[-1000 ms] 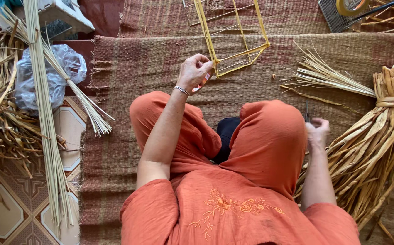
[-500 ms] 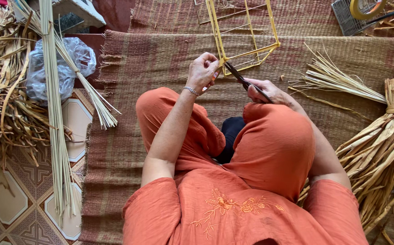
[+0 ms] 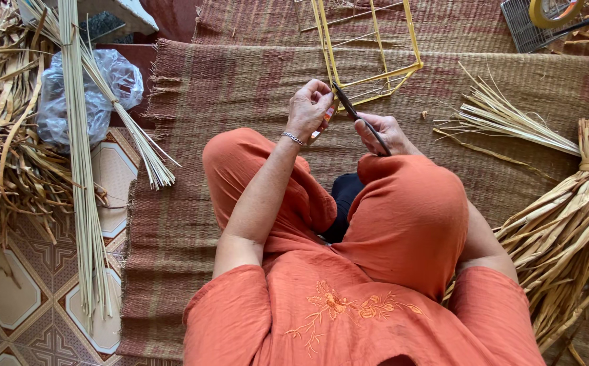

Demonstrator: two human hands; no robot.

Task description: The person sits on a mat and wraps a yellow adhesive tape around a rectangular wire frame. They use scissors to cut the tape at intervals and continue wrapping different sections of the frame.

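Observation:
I sit cross-legged in orange clothes on a woven mat (image 3: 240, 81). My left hand (image 3: 310, 108), with a bracelet at the wrist, pinches the near edge of a yellow wire frame (image 3: 369, 47) that lies on the mat ahead. My right hand (image 3: 384, 132) rests above my right knee and grips dark scissors (image 3: 359, 116), whose blades point up toward the frame's near edge, right beside the left fingers. Whether the blades touch the frame I cannot tell.
Long pale reeds (image 3: 81, 163) and dry leaves (image 3: 3, 135) lie at left with a clear plastic bag (image 3: 84, 95). A loose straw bunch (image 3: 504, 115) and a tied bundle of dry leaves (image 3: 572, 224) lie at right. A tape roll (image 3: 552, 10) sits far right.
My right hand rose from beside my right hip with the scissors and came forward to the frame's edge. My left hand stayed on the frame. The view shifted slightly.

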